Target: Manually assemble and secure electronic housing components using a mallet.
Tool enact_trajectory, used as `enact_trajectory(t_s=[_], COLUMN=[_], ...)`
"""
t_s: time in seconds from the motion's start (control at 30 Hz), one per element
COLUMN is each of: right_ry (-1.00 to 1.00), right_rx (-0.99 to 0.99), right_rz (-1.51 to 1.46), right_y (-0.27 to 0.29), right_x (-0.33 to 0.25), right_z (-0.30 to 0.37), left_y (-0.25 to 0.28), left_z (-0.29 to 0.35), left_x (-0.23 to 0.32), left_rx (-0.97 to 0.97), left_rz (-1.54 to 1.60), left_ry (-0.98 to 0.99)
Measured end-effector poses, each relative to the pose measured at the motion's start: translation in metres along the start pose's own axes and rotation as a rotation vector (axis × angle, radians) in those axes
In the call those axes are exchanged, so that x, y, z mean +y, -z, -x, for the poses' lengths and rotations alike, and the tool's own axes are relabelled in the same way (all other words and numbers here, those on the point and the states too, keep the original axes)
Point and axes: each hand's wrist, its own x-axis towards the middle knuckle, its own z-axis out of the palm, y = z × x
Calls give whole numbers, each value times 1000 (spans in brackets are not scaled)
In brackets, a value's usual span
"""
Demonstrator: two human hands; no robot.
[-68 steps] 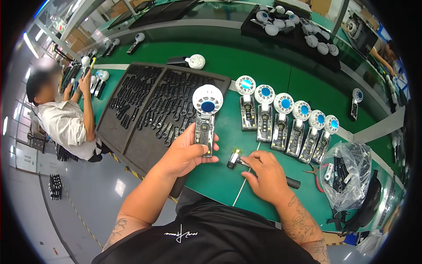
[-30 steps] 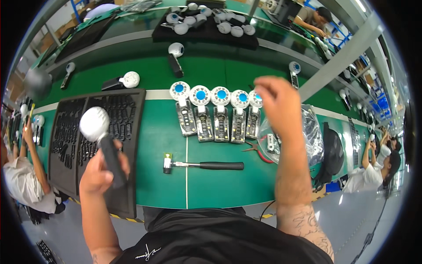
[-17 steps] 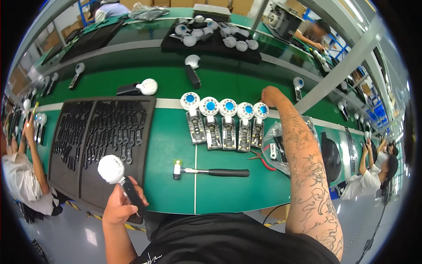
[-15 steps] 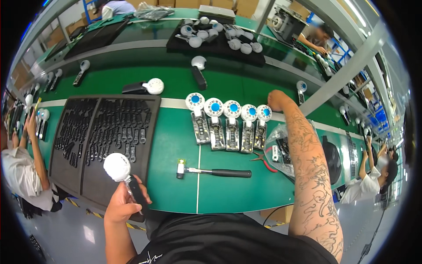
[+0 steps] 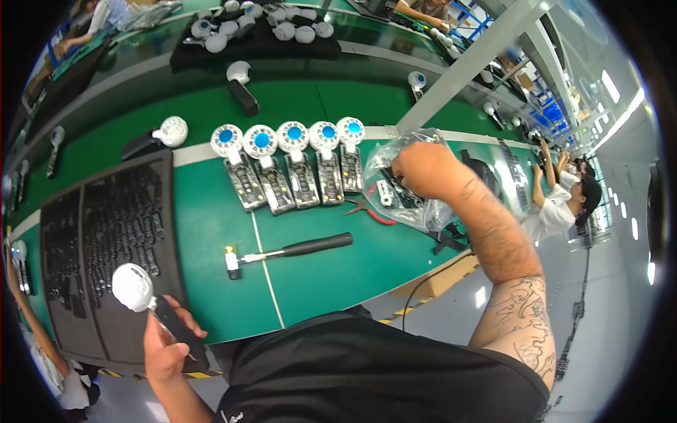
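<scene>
My left hand (image 5: pixel 163 352) is closed around the black handle of a handheld fan (image 5: pixel 132 287), its round white head tilted up and to the left over the dark tray. At the right, my right hand (image 5: pixel 427 170) is in a clear plastic bag (image 5: pixel 431 217) of small black and white parts; its curled fingertips are hidden, and I cannot see what they pinch. Several opened fans (image 5: pixel 294 134) with blue-centred heads and bare inner handles stand in a row left of the bag. Red-handled pliers (image 5: pixel 379 215) lie beside the bag. A black-handled mallet (image 5: pixel 296 250) rests mid-table.
The dark tray (image 5: pixel 168 240) at the left carries many black handle pieces. Beyond the table, a green belt (image 5: pixel 310 102) bears loose fans, among them a tilted white one (image 5: pixel 240 72). A grey metal post (image 5: pixel 472 63) rises behind my right hand. Co-workers sit at both sides.
My right hand has come back from the belt's edge to the plastic bag. The view has swung to the right. My left hand still holds the fan.
</scene>
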Motion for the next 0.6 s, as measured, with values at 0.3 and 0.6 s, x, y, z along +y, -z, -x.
enact_trajectory(t_s=[0.3,0.6], right_ry=[-49,446], right_rx=[429,597], right_rz=[22,-490], right_y=[-22,-47], right_x=[-71,-191], right_z=[28,-31], left_y=[5,-2], left_z=[7,22], left_x=[3,25], left_rx=[33,270], left_rz=[-128,-24], left_ry=[-31,-297])
